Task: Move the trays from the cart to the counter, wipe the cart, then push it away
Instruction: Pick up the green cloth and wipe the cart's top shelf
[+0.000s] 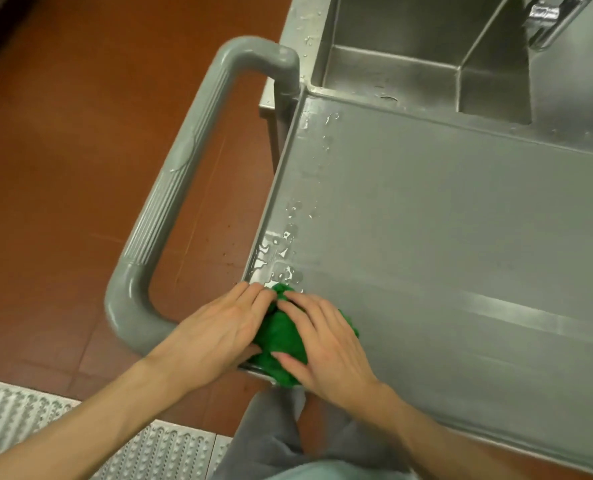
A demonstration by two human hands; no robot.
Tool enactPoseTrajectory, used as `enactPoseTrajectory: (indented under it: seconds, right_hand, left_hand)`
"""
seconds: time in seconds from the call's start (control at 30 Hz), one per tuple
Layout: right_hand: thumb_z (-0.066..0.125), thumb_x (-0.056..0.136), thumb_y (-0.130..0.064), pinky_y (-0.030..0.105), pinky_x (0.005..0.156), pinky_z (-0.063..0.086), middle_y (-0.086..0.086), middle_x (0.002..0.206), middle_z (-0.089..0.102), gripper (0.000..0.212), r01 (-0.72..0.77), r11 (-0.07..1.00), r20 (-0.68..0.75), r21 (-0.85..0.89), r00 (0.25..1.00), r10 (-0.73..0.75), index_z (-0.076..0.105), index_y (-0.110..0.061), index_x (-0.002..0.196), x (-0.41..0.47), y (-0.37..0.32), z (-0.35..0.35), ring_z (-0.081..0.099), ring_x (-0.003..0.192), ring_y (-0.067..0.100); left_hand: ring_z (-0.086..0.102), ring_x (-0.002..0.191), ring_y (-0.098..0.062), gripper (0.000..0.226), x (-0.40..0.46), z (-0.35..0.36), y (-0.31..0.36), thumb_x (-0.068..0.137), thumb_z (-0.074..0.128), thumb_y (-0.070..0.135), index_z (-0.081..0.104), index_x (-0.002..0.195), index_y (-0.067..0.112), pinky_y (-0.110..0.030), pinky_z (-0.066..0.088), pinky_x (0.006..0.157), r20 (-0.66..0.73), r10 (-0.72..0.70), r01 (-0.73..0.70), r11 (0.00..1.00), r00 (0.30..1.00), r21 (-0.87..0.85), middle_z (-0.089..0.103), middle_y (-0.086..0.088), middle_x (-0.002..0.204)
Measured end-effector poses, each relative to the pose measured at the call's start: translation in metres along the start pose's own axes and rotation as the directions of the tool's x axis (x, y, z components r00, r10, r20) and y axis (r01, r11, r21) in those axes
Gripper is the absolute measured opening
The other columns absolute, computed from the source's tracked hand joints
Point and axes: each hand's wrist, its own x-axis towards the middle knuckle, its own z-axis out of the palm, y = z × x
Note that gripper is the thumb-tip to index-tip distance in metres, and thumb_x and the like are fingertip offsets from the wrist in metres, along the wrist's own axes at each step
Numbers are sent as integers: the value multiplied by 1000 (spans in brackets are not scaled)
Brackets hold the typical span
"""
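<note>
The grey cart's top shelf (444, 220) fills the right of the head view, with its curved grey handle (184, 161) at the left. Water drops (288, 233) lie along the shelf's left rim. A bunched green cloth (283, 336) rests in the shelf's near left corner. My left hand (219, 332) and my right hand (323, 337) both press flat on the cloth, fingers spread over it. No trays are on the cart.
A steel sink (409, 53) with a tap (551, 19) stands right behind the cart's far edge. Red-brown tile floor (80, 133) lies to the left. A studded metal floor grate (63, 434) is near my feet at the lower left.
</note>
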Motion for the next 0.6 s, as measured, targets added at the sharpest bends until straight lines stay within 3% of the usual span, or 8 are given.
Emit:
enactPoseTrajectory:
  seconds: [0.1,0.23,0.43,0.6]
  right_hand:
    - [69,84,-43,44,109,39,12,142,51,66,1,1000,-41,-26,999,-3,51,-8,138,-2,-4,-1,49,128,29]
    - [66,87,-48,49,111,35,14,144,50,69,-1,996,-70,-88,998,-5,47,-10,141,-16,-10,-3,47,130,32]
    - [62,91,-46,45,110,35,10,146,46,66,38,999,36,-36,999,-36,40,-19,147,-20,-4,-6,43,132,29]
    - [66,89,-40,42,108,38,9,142,49,67,53,998,26,-29,998,-52,41,-17,146,-11,-1,-5,46,128,28]
  left_hand:
    - [45,108,-17,68,-2,-1,4,73,75,43,44,124,12,-31,50,89,13,-1,0,998,1000,64,44,-1,122]
    - [47,102,-20,63,-7,-4,14,70,76,44,53,116,7,-33,51,83,-15,16,-13,986,1000,166,50,-6,115]
    - [52,88,-21,62,-5,2,17,59,87,37,56,105,8,-33,55,62,7,-49,47,983,999,180,54,-5,100]
    - [54,77,-21,56,4,3,16,50,92,26,56,88,9,-32,53,48,10,-87,84,982,996,169,55,-6,88]
